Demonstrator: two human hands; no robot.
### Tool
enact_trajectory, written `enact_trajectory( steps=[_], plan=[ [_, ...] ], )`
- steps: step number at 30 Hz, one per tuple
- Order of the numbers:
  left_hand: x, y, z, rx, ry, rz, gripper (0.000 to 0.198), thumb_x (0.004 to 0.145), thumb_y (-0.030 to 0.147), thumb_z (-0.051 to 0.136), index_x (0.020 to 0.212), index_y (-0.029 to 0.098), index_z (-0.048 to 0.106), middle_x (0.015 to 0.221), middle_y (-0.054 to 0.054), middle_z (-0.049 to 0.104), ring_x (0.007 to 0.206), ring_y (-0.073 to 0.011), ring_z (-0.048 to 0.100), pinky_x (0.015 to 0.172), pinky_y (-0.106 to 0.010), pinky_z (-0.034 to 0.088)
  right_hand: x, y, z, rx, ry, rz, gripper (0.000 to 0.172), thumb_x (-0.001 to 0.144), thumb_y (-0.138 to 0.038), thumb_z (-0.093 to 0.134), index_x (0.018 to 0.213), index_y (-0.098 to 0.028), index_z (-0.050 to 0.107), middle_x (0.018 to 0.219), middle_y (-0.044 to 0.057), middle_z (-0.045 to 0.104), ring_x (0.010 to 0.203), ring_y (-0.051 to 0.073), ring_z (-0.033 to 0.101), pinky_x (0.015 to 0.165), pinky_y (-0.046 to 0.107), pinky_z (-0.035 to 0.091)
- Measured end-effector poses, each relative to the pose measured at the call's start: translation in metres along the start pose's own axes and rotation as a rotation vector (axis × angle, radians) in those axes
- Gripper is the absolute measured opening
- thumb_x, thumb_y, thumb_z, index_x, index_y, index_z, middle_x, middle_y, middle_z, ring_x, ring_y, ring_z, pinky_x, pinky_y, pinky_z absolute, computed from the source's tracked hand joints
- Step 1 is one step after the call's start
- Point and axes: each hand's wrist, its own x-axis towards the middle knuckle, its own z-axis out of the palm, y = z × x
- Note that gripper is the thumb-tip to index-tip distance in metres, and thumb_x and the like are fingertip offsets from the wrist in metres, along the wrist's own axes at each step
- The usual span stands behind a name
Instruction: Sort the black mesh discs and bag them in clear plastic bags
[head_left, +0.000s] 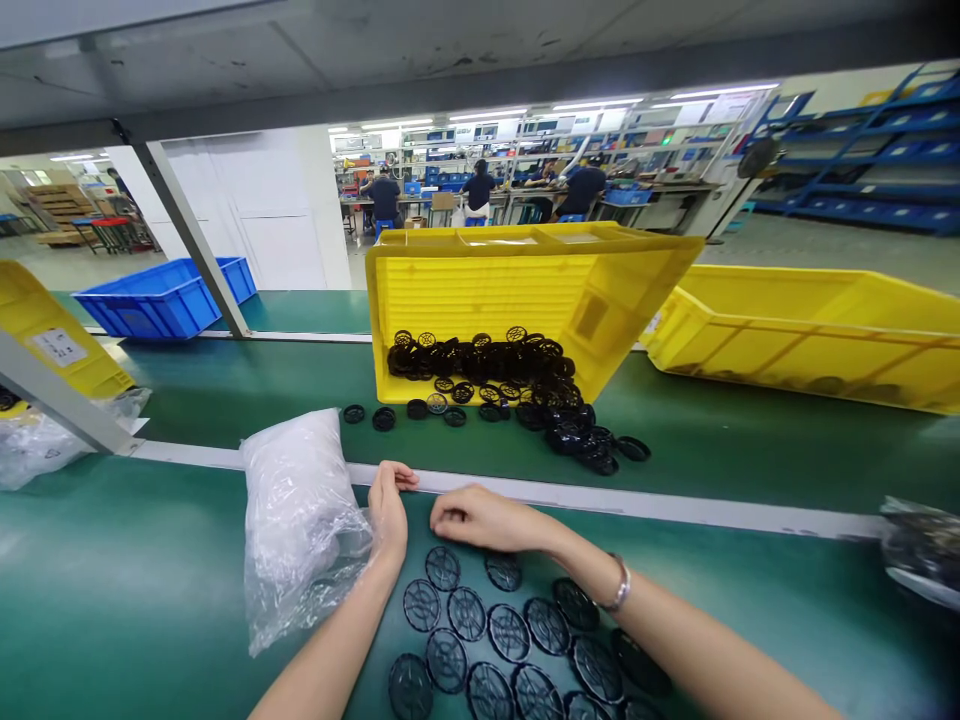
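My left hand is beside a clear plastic bag of white contents, its fingers loosely bent and pointing right, with nothing visible in them. To its right, my right hand has its fingers curled closed; whatever they may hold is hidden. Below both hands, several round black spoked plastic discs lie flat in rough rows on the green table. The right wrist and forearm pass over some of them. A pile of the same black parts spills from a tipped yellow bin beyond the hands.
A pale strip divides the near table from the far green surface. Another yellow bin stands right, a blue bin left. A metal post and overhead shelf frame the view. Several people sit at distant benches.
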Motion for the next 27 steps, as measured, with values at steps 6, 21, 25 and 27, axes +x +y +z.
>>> enact_trajectory(
  steps=[6,21,25,27],
  plan=[
    [0.000,-0.001,0.001,-0.031,-0.020,-0.008,0.046,0.094,0.056,0.043,0.075,0.018,0.060,0.072,-0.004,0.063,0.068,-0.0162,0.061,0.068,-0.029,0.050,0.050,0.052,-0.036,-0.396,0.555,0.248,0.019,0.092,-0.018,0.055,0.110,-0.017,0.061,0.114,0.016,0.063,0.112,0.031,0.055,0.098,0.047,0.043],
    [-0.001,0.000,0.002,-0.021,-0.028,-0.022,0.045,0.094,0.056,0.044,0.075,0.018,0.060,0.072,-0.004,0.063,0.068,-0.0160,0.060,0.068,-0.029,0.049,0.022,0.063,-0.024,-0.392,0.460,0.128,0.030,0.094,-0.039,0.060,0.118,-0.021,0.063,0.118,0.010,0.064,0.110,0.027,0.056,0.099,0.043,0.047],
    [-0.001,0.000,0.002,-0.031,-0.030,-0.024,0.048,0.093,0.059,0.044,0.075,0.018,0.060,0.071,-0.004,0.063,0.067,-0.0162,0.059,0.068,-0.029,0.049,0.029,0.060,-0.022,-0.370,0.413,0.132,0.026,0.093,-0.031,0.059,0.115,-0.018,0.064,0.117,0.014,0.063,0.113,0.030,0.057,0.099,0.045,0.047],
    [0.000,0.000,0.002,-0.036,-0.032,-0.024,0.047,0.093,0.059,0.045,0.075,0.018,0.060,0.071,-0.004,0.063,0.067,-0.0162,0.060,0.067,-0.029,0.049,0.027,0.059,-0.023,-0.329,0.413,0.165,0.024,0.098,-0.026,0.048,0.113,-0.016,0.064,0.109,0.014,0.063,0.104,0.027,0.061,0.093,0.041,0.051]
  ],
)
